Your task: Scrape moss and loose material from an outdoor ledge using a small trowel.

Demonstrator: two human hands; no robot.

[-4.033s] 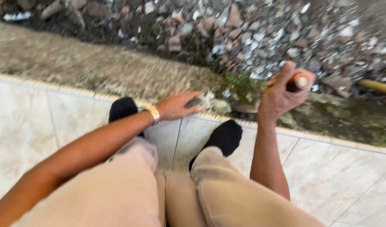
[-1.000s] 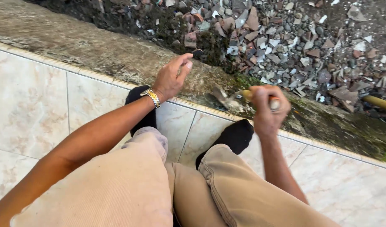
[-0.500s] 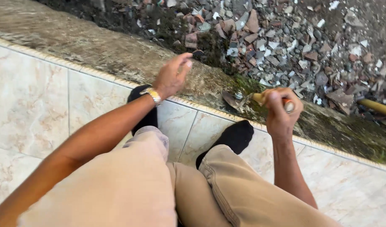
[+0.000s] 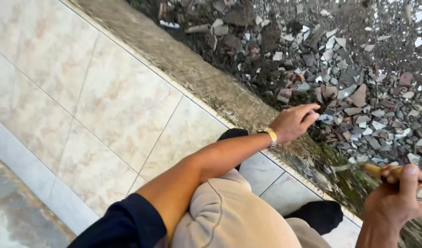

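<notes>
Since half a second ago the view has swung left, so much more of the tiled floor shows, and the left hand has stretched farther out over the rubble while the right hand has slid toward the lower right corner. Beyond the tiles runs a concrete curb, mossy at its near end, and past it lies a bed of broken stones and tile shards on dark soil. Bent knees in beige trousers fill the bottom, with black socks resting on the tiles beside the curb. The left hand, a gold watch on its wrist, hovers above the rubble edge with fingers loosely extended and holding nothing. The right hand is closed tight around a wooden tool handle, thumb pressed over its end; the handle juts out leftward from the fingers over the mossy curb, its working end too blurred to make out.
</notes>
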